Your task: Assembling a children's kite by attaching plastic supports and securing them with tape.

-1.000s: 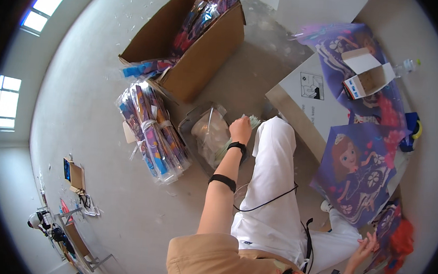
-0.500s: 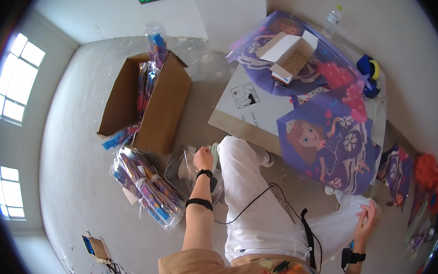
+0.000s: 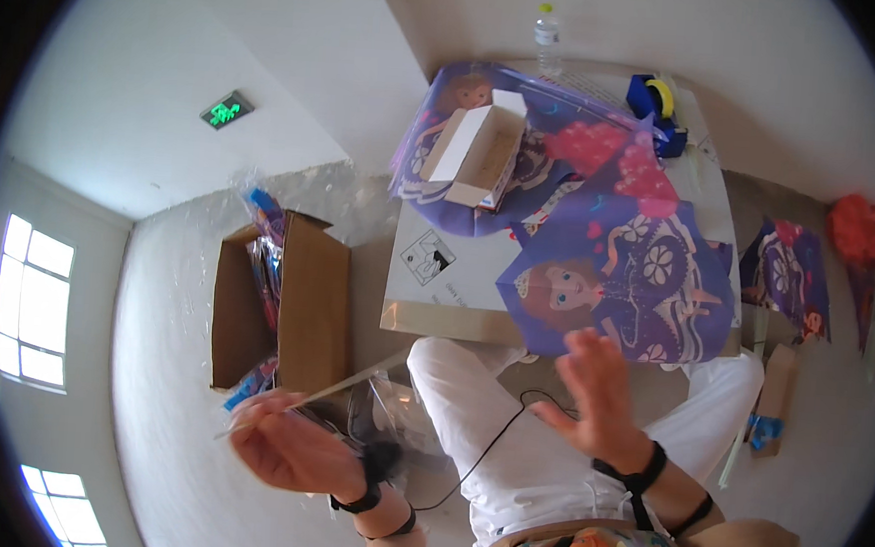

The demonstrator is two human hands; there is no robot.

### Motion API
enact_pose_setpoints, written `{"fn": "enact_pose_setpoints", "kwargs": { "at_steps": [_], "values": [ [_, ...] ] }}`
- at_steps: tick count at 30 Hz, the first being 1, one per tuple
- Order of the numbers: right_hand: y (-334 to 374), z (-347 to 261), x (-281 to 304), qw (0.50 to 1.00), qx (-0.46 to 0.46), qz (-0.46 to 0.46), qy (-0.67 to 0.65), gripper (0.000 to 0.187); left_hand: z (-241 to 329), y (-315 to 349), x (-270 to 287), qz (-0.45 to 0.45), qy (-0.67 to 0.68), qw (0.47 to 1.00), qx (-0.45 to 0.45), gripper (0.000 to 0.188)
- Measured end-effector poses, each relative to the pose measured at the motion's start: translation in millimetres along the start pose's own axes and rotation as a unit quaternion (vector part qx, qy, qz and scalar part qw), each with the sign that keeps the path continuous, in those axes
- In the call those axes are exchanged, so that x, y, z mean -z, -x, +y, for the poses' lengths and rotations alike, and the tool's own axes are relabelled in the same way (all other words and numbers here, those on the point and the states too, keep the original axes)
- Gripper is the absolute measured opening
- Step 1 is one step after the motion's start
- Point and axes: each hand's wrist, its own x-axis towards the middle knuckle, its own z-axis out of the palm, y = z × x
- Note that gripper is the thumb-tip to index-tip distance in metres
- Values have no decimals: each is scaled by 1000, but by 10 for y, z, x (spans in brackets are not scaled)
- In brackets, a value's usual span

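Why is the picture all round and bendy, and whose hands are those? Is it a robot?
There's no robot here, just a person. A very wide camera worn on their head looks down, so straight edges bend and you see roughly what they'd see.

Their left hand holds a thin pale strip. Their right hand is open above the lap, and I see nothing in it.

In front is a low, white-topped surface. On it lie purple printed sheets, a small open white box on top of them, and a blue tape dispenser with a yellow ring. A big cardboard box stands on the floor, to the left.
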Motion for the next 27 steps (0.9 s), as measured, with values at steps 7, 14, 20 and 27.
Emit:
{"fn": "enact_pose_setpoints", "kwargs": {
  "at_steps": [7, 14, 20, 27],
  "values": [
    [388, 516, 197, 970, -191, -74, -134, 38, -446, 399, -1689, -484, 218, 778, 335, 15],
    [1217, 778, 1102, 914, -403, -48, -11, 18, -2804, 609, -3617, -636, -152, 753, 74, 21],
    [1653, 795, 1181, 872, -489, 11, 25, 15, -3640, 1121, -3806, -758, -341, 555, -24, 38],
    [1569, 920, 1023, 875, -484, 0, -17, 14, -3507, 1124, -3747, -750, -319, 580, 6, 37]
  ]
}}
